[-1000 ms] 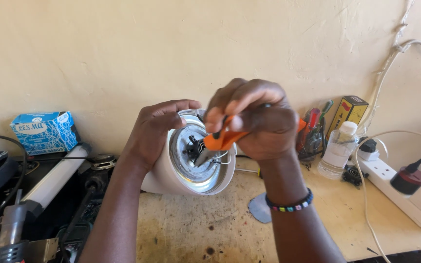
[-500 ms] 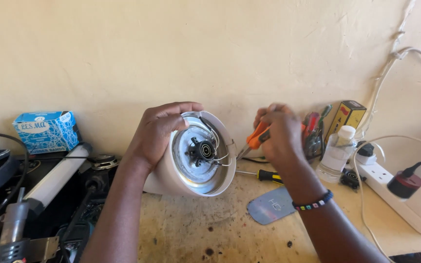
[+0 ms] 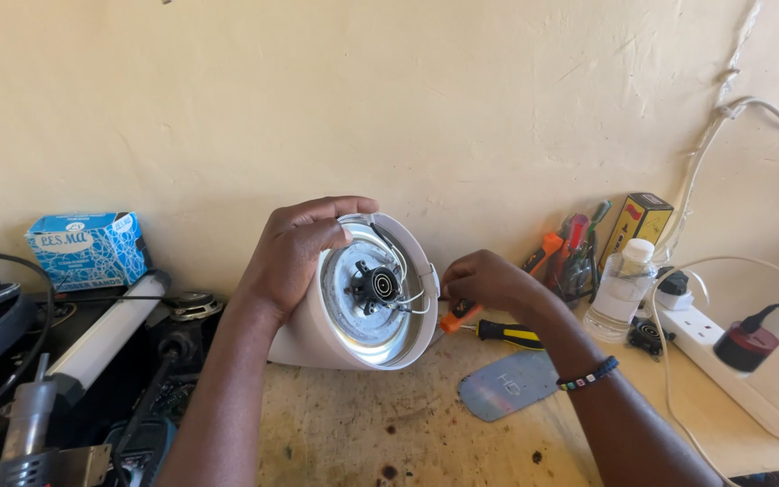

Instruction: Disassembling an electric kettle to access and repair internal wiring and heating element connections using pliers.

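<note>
— What are we holding?

— Our left hand (image 3: 295,257) grips the rim of the white kettle (image 3: 353,293), which lies tipped on the workbench (image 3: 362,433), its open underside facing us and its long axis running back toward the wall. Inside we see a metal plate, a black connector and thin wires.

— And the other?

— Our right hand (image 3: 489,280) closes its fingers on the orange-handled screwdriver (image 3: 458,316), just right of the kettle.

— Any containers?

— A clear plastic bottle (image 3: 619,289) stands capped near the power strip (image 3: 750,370); we cannot tell what it holds.
</note>
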